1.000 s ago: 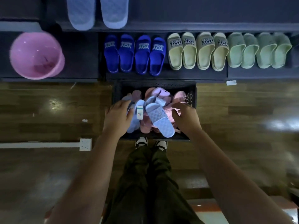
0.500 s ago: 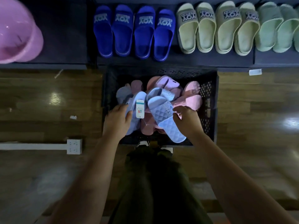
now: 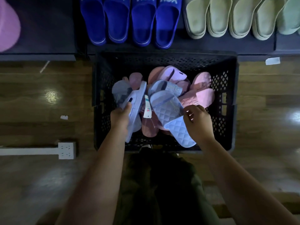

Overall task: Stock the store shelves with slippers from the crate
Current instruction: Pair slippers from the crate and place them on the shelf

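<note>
A black perforated crate stands on the floor against the low shelf and holds several light blue and pink slippers. My left hand grips a light blue slipper turned on its edge, thumb on its strap. A white tag hangs between this slipper and a quilted light blue slipper lying across the pile. My right hand pinches the right edge of the quilted slipper. Pink slippers lie beneath and behind.
The dark shelf behind the crate carries dark blue slippers, beige slippers and pale green ones. A pink basin sits at the far left. A white power strip lies on the wooden floor at the left.
The view has moved closer and lower over the crate. My left hand has turned its blue slipper up on edge, and my right hand has shifted along the quilted slipper's side.
</note>
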Available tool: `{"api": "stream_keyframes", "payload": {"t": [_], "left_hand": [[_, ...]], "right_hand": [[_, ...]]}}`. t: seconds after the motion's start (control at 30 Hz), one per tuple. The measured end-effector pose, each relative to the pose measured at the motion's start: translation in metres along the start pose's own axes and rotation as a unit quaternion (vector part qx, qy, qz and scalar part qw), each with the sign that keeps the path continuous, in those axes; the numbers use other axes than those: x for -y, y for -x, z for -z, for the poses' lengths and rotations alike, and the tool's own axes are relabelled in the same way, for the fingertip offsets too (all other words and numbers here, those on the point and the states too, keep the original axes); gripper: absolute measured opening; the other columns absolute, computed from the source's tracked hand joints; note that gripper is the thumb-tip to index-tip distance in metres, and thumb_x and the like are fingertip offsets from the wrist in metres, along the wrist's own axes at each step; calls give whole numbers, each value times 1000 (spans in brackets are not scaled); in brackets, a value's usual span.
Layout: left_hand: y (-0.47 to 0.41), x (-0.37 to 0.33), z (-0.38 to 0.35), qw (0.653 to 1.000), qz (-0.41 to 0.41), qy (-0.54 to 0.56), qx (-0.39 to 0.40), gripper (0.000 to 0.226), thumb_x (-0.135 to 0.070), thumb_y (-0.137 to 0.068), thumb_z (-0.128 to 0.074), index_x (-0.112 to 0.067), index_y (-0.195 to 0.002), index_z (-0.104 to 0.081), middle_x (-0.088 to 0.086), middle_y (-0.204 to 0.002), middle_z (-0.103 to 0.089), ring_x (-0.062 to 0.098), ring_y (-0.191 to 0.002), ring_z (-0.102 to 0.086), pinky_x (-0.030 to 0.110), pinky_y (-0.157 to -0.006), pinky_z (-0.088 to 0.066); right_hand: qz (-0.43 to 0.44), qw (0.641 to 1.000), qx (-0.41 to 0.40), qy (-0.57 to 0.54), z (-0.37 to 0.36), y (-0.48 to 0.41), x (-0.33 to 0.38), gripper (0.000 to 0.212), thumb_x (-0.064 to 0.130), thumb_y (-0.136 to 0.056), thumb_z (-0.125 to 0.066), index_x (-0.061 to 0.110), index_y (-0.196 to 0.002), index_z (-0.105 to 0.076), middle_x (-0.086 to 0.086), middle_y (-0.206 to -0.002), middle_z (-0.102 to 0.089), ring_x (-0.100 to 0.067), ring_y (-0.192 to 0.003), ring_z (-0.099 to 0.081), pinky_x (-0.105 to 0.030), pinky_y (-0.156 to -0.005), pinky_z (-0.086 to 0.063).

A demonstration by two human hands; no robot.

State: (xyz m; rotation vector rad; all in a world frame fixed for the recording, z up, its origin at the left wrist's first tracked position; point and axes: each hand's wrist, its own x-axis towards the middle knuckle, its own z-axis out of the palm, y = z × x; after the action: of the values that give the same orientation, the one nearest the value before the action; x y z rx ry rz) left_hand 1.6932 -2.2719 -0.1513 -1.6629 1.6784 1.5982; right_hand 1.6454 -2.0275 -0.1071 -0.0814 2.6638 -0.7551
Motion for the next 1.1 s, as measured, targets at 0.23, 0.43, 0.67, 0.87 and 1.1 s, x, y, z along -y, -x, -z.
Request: {"api": "stream_keyframes", "payload": {"t": [0.23,0.43,0.67,0.87,1.1], "left_hand": [[51,-27,25,962,-255,-30,-97,34,-36,-78,-74,-20,-55,-53,-8,-54,-53,4,-54,-44,25,-55,-35],[77,-39,39,927,-337,-95,-136,50,-36,-80,-72,-24,-46,-37,-14,-43,-44,4,-42,-33,24,-50,-26],[79,-18,-7,911,-349,-138,-173,44,-39,-84,-65,-14,-55,-43,-2,-52,-44,16,-49,-41,26,-51,-19],[67,20,-75,923,-317,-112,-189,43,-36,-87,-58,-7,-57,-50,11,-53,-56,32,-55,-53,33,-52,-42],[39,47,-70,940,-265,-79,-198,41,-36,-92,-48,-1,-86,-67,14,-83,-69,33,-82,-62,31,-73,-44]], "right_hand": [[-27,1000,-7,-14,12,14,9,13,9,-89,-56,9,-95,-67,-11,-94,-64,-24,-70,-60,-28,-62,-41],[-25,1000,-9,-10,18,22,16,13,8,-87,-57,8,-95,-67,-13,-90,-65,-29,-70,-60,-30,-61,-41],[-38,999,-15,-14,21,23,13,12,8,-88,-57,7,-94,-68,-13,-88,-65,-29,-73,-60,-29,-61,-39],[-53,998,-14,-15,18,23,-2,13,6,-86,-60,8,-94,-69,-11,-90,-65,-27,-73,-60,-27,-62,-38],[-63,998,-12,-19,9,14,-17,13,6,-86,-60,9,-95,-70,-12,-91,-66,-28,-73,-61,-28,-62,-42]]}}
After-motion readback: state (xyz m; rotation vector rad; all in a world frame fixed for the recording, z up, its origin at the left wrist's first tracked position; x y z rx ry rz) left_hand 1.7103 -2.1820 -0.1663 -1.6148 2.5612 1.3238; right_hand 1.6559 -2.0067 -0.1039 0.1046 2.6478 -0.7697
